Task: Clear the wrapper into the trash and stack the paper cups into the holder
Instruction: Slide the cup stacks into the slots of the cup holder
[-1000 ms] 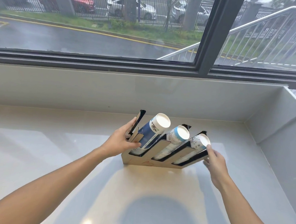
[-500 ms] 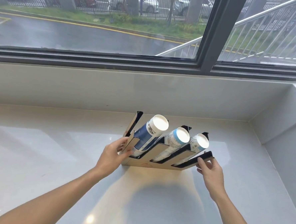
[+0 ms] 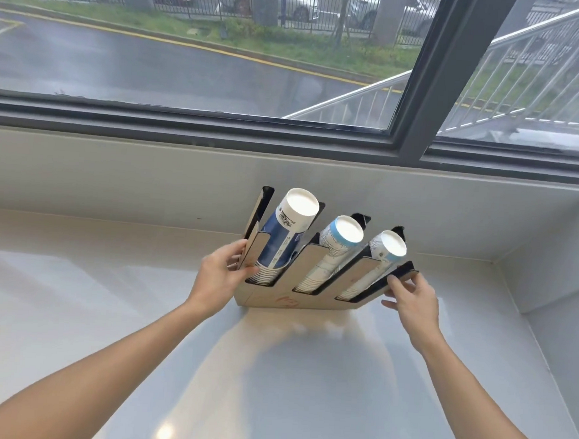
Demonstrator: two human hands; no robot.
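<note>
- Holder: frame centre, on the counter, below the window.
- Cup stacks: three, slanted, one per slot.
- Left hand: clamped on holder's left wall.
- Right hand: fingers pinch holder's right edge.

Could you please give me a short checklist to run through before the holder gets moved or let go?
1. Left hand gripping the holder at its left wall: ok.
2. Right hand on the right end: ok, fingertips only.
3. Three cup stacks seated in their slots: ok.
4. Holder base flat on the counter: cannot tell.
5. Wrapper cleared: cannot tell, none in view.
</note>
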